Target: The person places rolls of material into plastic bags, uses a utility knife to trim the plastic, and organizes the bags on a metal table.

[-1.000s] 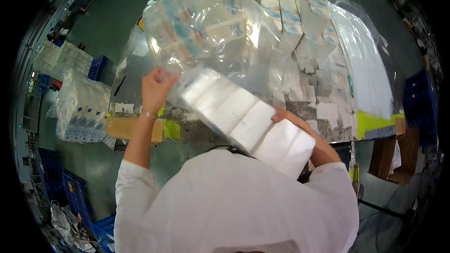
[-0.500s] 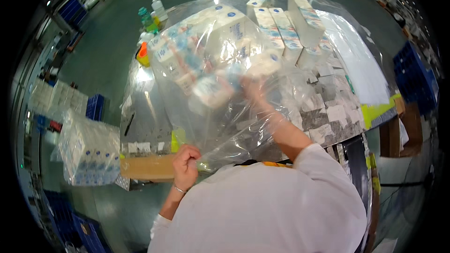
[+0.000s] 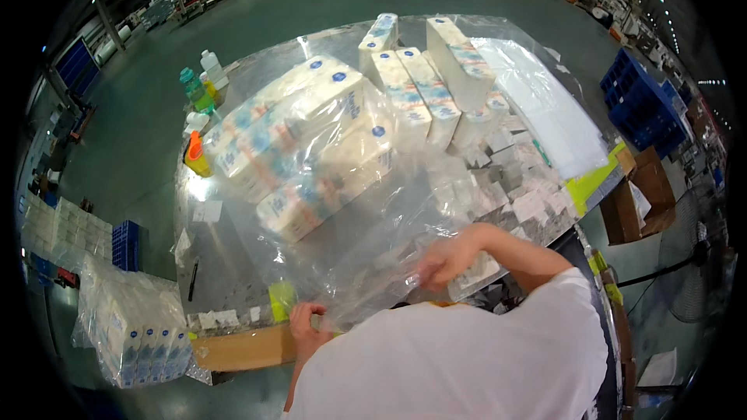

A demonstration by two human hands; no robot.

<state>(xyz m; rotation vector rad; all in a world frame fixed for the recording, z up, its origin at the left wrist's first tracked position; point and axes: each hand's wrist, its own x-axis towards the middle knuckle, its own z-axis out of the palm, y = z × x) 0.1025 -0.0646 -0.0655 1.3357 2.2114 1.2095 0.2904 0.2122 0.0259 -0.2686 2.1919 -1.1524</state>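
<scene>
A large clear plastic bag lies over the near middle of the table, its mouth toward me. Inside it, several white tissue packs with blue and pink print rest side by side, slanting across the table. My left hand is closed on the bag's edge at the table's front. My right hand, slightly blurred, pinches the bag's film to the right of the mouth. More tissue packs stand on edge just beyond the bag, outside it.
A stack of clear film sheets lies at the right. Bottles and an orange-yellow tape dispenser stand at the left edge. A black pen lies near left. A bagged bundle of packs is beside the table; a blue crate is right.
My right hand has drawn back from the packs inside the bag to its near edge and now grips the film. The packs have settled together. My view has shifted.
</scene>
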